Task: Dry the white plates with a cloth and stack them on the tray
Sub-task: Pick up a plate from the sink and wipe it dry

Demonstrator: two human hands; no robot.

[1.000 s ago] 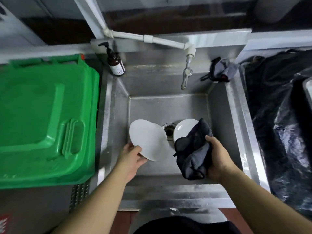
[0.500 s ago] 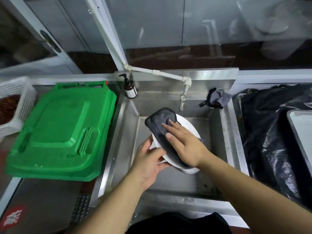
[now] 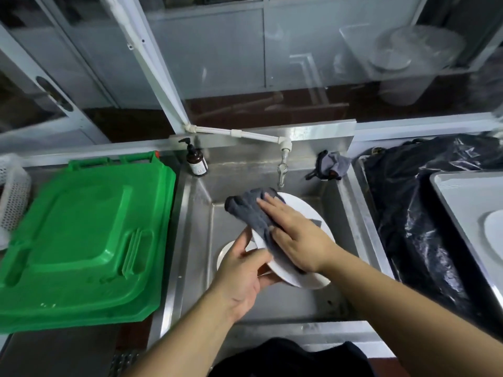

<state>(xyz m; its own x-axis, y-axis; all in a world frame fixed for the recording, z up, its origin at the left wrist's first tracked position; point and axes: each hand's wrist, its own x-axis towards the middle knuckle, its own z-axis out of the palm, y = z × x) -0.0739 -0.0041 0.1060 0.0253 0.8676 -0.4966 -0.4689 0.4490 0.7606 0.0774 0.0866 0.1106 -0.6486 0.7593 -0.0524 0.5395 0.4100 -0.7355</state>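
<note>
A white plate (image 3: 302,210) is held tilted above the steel sink (image 3: 190,240). My left hand (image 3: 245,270) grips its lower left rim. My right hand (image 3: 296,235) presses a dark grey cloth (image 3: 247,208) flat against the plate's face, fingers straight. Below my left hand a second white plate (image 3: 224,254) lies in the basin, mostly hidden. At the far right a grey tray (image 3: 457,202) holds another white plate (image 3: 494,235), cut off by the frame edge.
A green plastic lid (image 3: 81,235) covers the counter on the left, with a white mesh basket (image 3: 13,197) beyond it. A soap pump bottle (image 3: 196,163), the tap (image 3: 281,170) and a crumpled rag (image 3: 330,165) line the sink's back. Black plastic bag (image 3: 408,213) lies right of the sink.
My left hand lifted the plate out of the basin and tilted it up. My right hand went from holding the bunched cloth to pressing it flat on the plate.
</note>
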